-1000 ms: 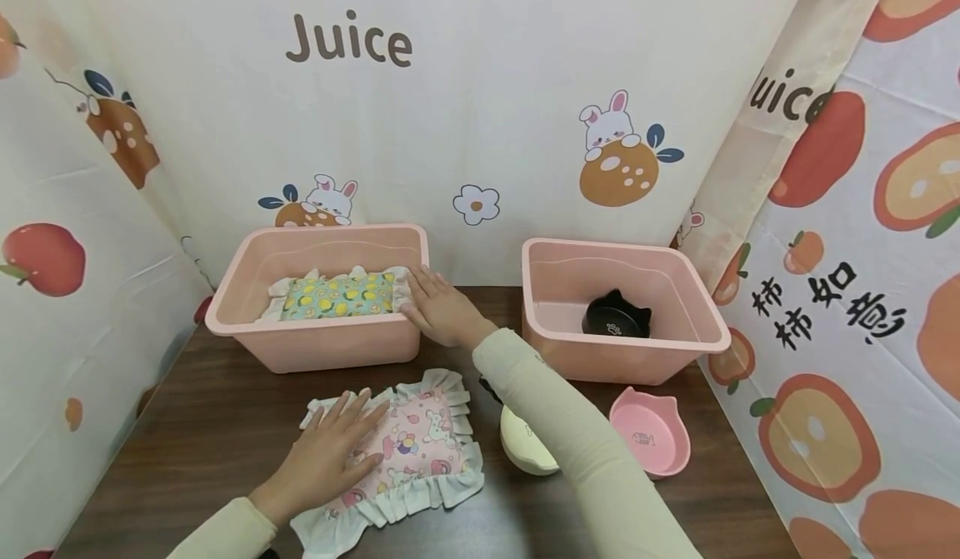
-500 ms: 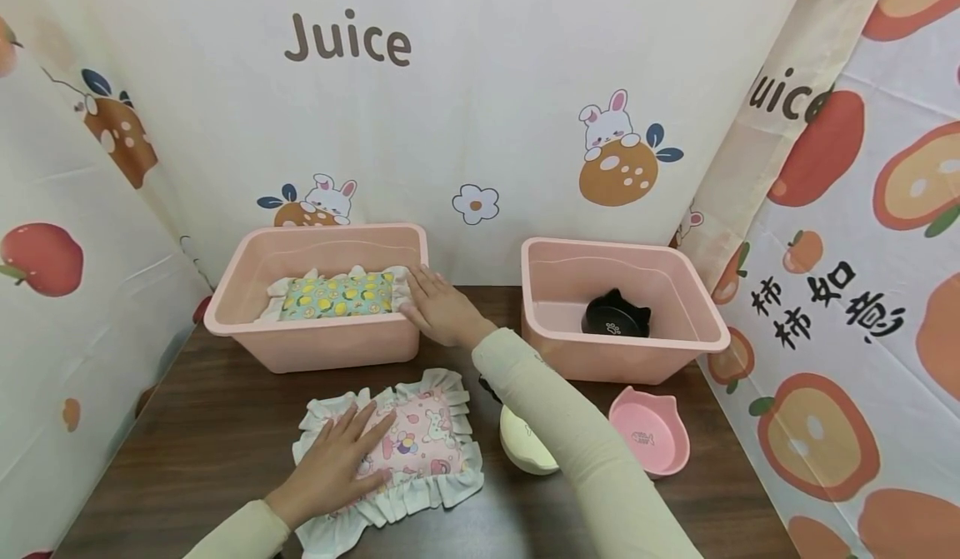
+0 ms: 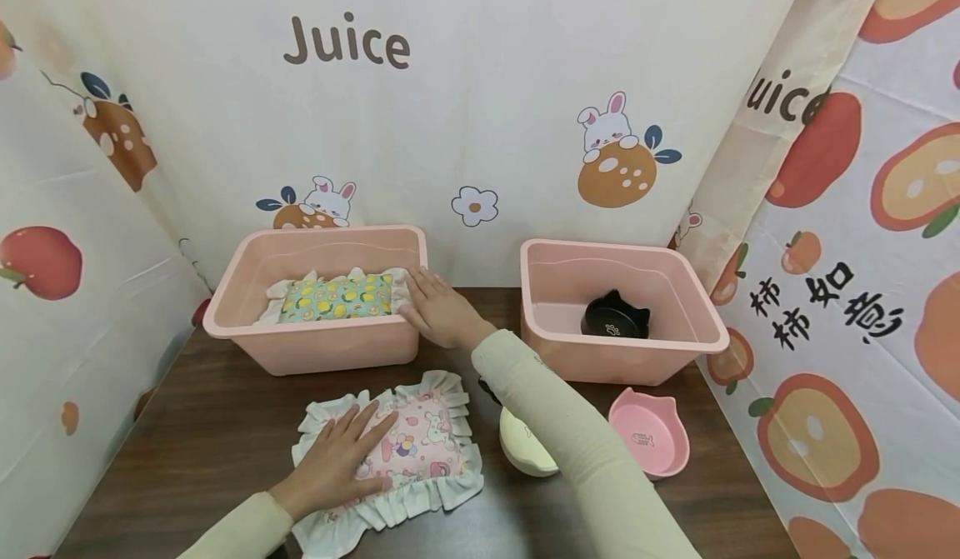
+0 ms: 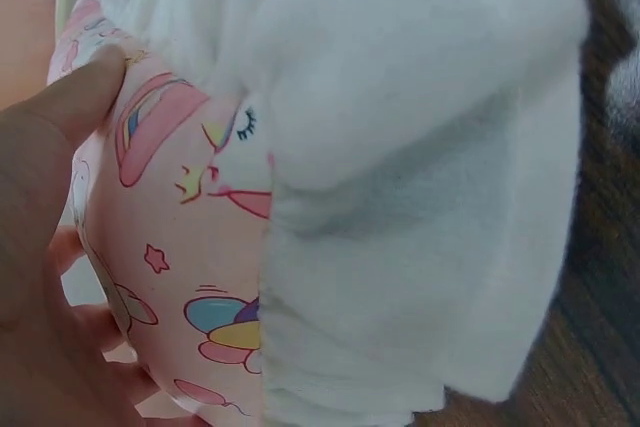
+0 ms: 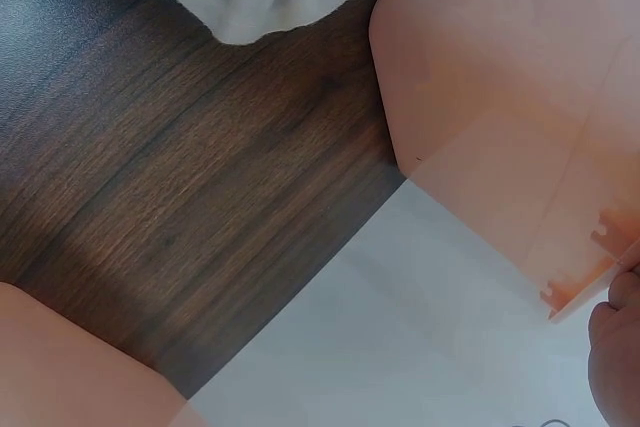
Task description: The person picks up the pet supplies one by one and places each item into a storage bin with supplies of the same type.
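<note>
My left hand (image 3: 337, 459) lies with fingers spread on a pink printed cushion (image 3: 423, 434) with a white ruffled border, flat on the table. In the left wrist view the thumb and fingers rest against the cushion's printed face (image 4: 170, 227). My right hand (image 3: 446, 309) rests over the right rim of the left pink bin (image 3: 322, 349), its fingers fairly straight. Only part of that right hand (image 5: 615, 337) shows beside the bin's wall (image 5: 500, 67) in the right wrist view. Inside this bin is a lemon-print ruffled cushion (image 3: 337, 296).
To the right stands a second pink bin (image 3: 600, 363) holding a black cat-eared bowl (image 3: 617, 317). In front of it are a pink cat-eared bowl (image 3: 651, 434) and a cream bowl (image 3: 523, 446), partly hidden by the right sleeve. A printed curtain (image 3: 480, 109) hangs behind.
My left hand has slid slightly to the right over the pink cushion, then stayed about there. The right hand, bins and bowls keep their places.
</note>
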Tool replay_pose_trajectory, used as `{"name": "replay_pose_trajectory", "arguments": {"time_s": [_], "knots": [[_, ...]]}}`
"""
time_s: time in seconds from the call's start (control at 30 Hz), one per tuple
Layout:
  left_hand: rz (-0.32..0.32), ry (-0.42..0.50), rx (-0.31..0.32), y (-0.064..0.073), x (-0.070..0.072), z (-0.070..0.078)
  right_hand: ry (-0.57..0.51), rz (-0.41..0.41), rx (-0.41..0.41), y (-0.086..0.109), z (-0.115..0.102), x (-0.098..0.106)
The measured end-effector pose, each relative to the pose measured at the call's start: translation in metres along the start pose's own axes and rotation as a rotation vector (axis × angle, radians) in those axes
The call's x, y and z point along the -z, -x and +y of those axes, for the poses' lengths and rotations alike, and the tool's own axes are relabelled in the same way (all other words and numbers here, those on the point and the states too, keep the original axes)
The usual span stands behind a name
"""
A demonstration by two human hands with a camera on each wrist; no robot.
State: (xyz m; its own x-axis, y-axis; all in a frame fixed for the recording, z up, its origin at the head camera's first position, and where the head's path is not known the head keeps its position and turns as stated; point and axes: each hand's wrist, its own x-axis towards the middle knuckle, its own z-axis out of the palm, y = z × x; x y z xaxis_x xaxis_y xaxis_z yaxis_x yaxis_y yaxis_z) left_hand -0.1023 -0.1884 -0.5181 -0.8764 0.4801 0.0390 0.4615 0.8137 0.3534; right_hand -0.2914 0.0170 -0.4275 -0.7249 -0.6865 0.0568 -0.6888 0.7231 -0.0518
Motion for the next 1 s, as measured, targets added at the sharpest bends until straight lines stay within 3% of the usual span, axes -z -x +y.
{"name": "replay_pose_trajectory", "arguments": {"time_s": [0.63, 1.0], "knots": [[-0.148, 0.031, 0.031, -0.018, 0.004, -0.008, 0.014, 0.015, 0.012, 0.0, 0.0, -0.001], [-0.093, -0.029, -0.024, -0.017, 0.002, -0.003, 0.011, 0.02, 0.01, -0.001, 0.0, -0.003]]}}
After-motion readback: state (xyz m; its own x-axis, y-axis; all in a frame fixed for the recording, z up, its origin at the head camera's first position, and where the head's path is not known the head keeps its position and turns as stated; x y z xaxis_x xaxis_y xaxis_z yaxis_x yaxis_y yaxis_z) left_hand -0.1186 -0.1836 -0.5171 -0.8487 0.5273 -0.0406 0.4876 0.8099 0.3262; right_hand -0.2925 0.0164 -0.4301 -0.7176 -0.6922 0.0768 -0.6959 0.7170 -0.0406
